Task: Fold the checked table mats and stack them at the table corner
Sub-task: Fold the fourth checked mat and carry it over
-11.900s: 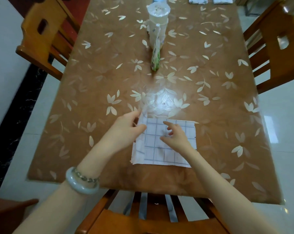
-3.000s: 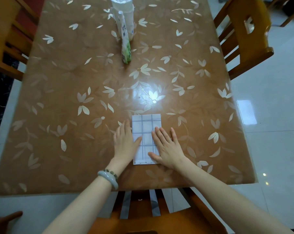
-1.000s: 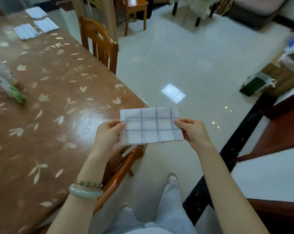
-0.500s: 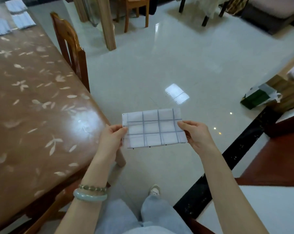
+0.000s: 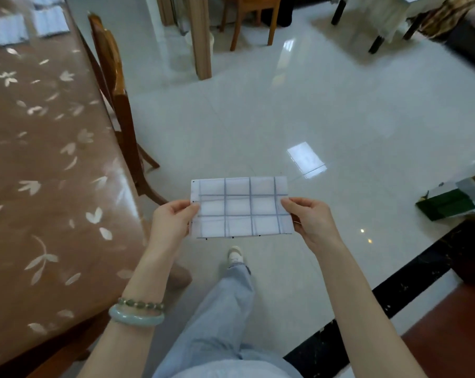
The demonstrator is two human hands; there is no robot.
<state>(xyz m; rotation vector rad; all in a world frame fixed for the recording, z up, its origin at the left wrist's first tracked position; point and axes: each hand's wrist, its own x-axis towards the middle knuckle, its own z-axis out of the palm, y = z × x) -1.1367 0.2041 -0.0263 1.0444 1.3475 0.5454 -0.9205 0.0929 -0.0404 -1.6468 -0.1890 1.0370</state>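
Folded checked mat (image 5: 241, 207) is in the air, off the table (image 5: 40, 173), just past its right edge, over the floor. Long side horizontal, face toward the camera. White, slightly see-through fabric with thin blue-grey grid lines, three rows of squares. Small dark marks along the bottom edge and at the table-side corners. Layers line up, no loose flap showing.

Left hand (image 5: 171, 222) pinches the short edge nearer the table, thumb in front, fingers behind. Right hand (image 5: 310, 219) pinches the short edge farther from the table the same way. Both grasp the mat. Jade bangle (image 5: 136, 319) and a bead bracelet on the left wrist.

Table: glossy brown cover, pale leaf print, glare along the right edge. Two stacks of folded cloth (image 5: 10, 30) at the table's far corner, blurred, can't count layers. Wooden chair (image 5: 116, 85) sits against the table's right side.

Beyond the table: shiny pale tiled floor (image 5: 258, 118), a wooden post (image 5: 201, 36), another wooden chair farther off. Dark green bag (image 5: 446, 205) on the floor, well away from the table. Black floor strip (image 5: 394, 290) runs diagonally on the side away from the table.
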